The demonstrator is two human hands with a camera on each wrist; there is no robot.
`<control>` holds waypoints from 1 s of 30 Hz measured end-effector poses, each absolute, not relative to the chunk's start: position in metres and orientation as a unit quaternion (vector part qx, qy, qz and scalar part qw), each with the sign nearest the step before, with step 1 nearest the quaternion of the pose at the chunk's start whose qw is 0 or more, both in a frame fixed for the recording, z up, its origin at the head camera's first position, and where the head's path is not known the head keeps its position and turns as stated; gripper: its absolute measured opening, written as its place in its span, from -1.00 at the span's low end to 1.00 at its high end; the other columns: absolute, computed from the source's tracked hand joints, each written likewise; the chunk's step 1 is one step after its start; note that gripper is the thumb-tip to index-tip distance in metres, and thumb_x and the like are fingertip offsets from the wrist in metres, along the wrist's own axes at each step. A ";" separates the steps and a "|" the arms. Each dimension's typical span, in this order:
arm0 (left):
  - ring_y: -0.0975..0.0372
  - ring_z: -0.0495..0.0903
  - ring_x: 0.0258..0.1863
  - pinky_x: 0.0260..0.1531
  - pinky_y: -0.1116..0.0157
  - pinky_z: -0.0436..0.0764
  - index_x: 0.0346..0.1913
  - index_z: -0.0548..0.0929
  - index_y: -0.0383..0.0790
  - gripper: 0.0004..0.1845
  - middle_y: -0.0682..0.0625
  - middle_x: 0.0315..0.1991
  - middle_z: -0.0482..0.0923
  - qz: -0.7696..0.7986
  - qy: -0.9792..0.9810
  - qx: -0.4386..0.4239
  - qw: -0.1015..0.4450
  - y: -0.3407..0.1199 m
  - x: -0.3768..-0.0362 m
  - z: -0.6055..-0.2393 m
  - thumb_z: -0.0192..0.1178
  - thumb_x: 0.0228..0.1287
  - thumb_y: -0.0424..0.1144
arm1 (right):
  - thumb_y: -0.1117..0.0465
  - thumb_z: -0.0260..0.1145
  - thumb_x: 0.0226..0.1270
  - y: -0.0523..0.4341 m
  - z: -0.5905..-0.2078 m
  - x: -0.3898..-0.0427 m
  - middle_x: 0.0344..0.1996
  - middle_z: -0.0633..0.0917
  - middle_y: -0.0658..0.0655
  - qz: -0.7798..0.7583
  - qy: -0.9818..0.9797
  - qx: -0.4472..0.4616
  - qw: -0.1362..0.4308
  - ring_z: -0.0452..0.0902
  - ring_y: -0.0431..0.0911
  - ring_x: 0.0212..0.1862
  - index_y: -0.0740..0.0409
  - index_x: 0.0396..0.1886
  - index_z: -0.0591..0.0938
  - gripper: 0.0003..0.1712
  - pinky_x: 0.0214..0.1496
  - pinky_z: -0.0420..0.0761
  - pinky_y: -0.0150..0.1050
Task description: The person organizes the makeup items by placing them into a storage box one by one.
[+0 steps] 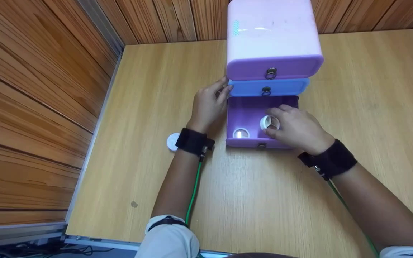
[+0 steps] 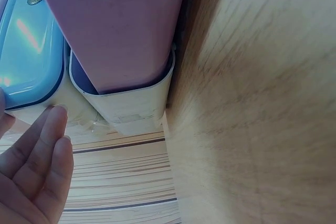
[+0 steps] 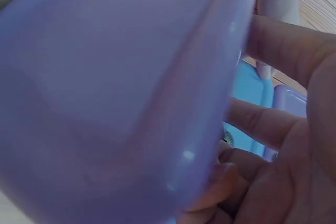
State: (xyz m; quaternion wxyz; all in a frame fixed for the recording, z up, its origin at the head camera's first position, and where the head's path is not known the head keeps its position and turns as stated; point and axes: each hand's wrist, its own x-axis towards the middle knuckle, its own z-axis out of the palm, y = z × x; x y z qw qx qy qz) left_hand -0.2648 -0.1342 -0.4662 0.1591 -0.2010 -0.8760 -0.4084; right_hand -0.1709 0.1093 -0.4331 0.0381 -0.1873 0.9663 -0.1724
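My right hand (image 1: 296, 125) reaches into the pulled-out bottom purple drawer (image 1: 262, 143). Between thumb and fingers it pinches a small round white container (image 1: 264, 122) with dividers inside. In the right wrist view the drawer wall (image 3: 121, 87) hides the container from sight. A second round piece (image 1: 241, 133), clear with a white rim, lies in the drawer's front left corner. My left hand (image 1: 208, 102) touches the left side of the drawer unit (image 1: 274, 39), beside the closed blue drawer (image 1: 285, 87). In the left wrist view its fingers (image 2: 55, 129) extend along the casing.
A white disc (image 1: 171, 142) lies on the wooden table (image 1: 149, 179), partly behind the left wrist strap (image 1: 192, 141). The unit's top purple drawer (image 1: 246, 71) is closed. Wood-panelled walls (image 1: 31, 107) stand at the left and back. Green cables run along both forearms.
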 end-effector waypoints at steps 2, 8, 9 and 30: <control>0.31 0.64 -0.07 -0.05 0.43 0.57 0.15 0.63 -0.20 -0.58 -0.05 0.06 0.62 -0.407 -0.875 -0.204 0.164 -0.134 -0.265 -0.466 0.16 0.41 0.00 | -0.06 0.40 0.19 0.108 -0.436 -0.173 -0.05 0.63 0.27 -0.174 0.966 -0.188 0.038 0.54 0.14 -0.03 0.23 0.19 0.57 -0.35 -0.15 0.59 0.14; 0.29 0.63 -0.03 -0.01 0.42 0.56 0.14 0.65 -0.20 -0.59 -0.05 0.05 0.63 -0.404 -0.876 -0.203 0.169 -0.134 -0.264 -0.466 0.16 0.41 -0.01 | -0.09 0.41 0.18 0.103 -0.443 -0.181 -0.18 0.66 0.22 -0.179 0.966 -0.181 0.037 0.57 0.10 -0.17 0.19 0.10 0.63 -0.40 -0.29 0.60 0.07; 0.29 0.63 -0.02 -0.01 0.42 0.56 0.14 0.65 -0.20 -0.59 -0.05 0.05 0.63 -0.405 -0.876 -0.202 0.168 -0.134 -0.264 -0.466 0.16 0.41 -0.01 | -0.09 0.41 0.18 0.102 -0.444 -0.182 -0.20 0.66 0.21 -0.178 0.967 -0.178 0.040 0.57 0.09 -0.19 0.20 0.09 0.63 -0.40 -0.30 0.60 0.07; 0.33 0.66 -0.14 -0.13 0.46 0.58 0.16 0.63 -0.22 -0.57 -0.07 0.05 0.63 -0.411 -0.873 -0.202 0.167 -0.135 -0.261 -0.468 0.13 0.43 0.00 | -0.24 0.42 0.13 0.092 -0.452 -0.195 -0.49 0.63 0.05 -0.145 0.966 -0.129 0.172 0.55 -0.01 -0.41 0.12 -0.30 0.64 -0.49 -0.41 0.55 -0.06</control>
